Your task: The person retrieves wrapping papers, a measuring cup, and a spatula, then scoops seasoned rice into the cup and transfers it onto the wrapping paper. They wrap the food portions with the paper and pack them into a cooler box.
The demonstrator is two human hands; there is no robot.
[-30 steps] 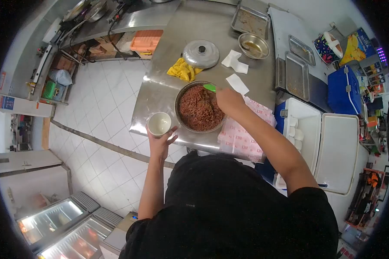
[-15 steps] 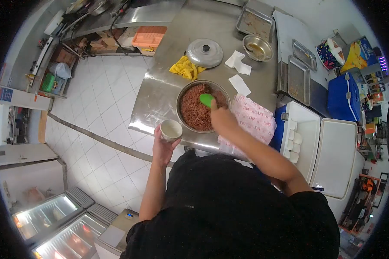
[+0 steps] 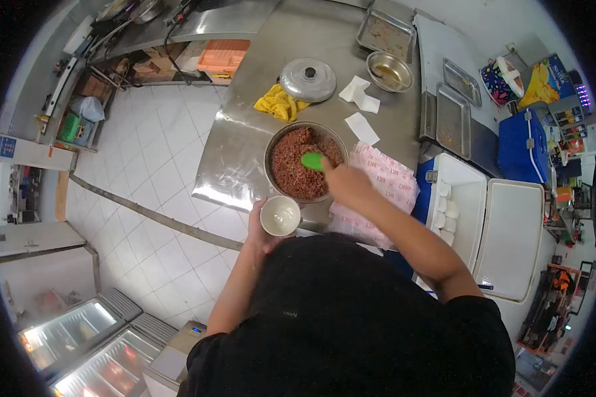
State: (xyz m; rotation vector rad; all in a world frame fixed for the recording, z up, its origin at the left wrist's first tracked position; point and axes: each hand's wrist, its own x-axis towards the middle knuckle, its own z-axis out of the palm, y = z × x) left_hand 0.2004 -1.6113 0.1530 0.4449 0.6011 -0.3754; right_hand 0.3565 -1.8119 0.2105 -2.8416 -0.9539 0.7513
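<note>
My left hand [image 3: 258,228] is wrapped round a small white bowl [image 3: 280,216], its open top facing me and nothing but a shine on its inside. Just beyond it, a round metal pot [image 3: 269,173] full of reddish-brown cooked rice [image 3: 298,165] stands near the front edge of the steel table. In my right hand [image 3: 346,185] is the handle of a green rice paddle [image 3: 312,161], its blade over the rice. Printed pink-and-white wrapping paper [image 3: 387,182] lies under my right forearm.
Behind the pot are a metal lid [image 3: 308,81], a yellow cloth [image 3: 279,103], white paper pieces [image 3: 362,128] and a metal bowl [image 3: 389,71]. To the right stands an opened cooler [image 3: 467,198] holding white wrapped items. Metal trays [image 3: 453,119] sit beyond it.
My left hand has brought the bowl right and toward my body, turning its opening more toward me. The paddle stays over the rice with little shift.
</note>
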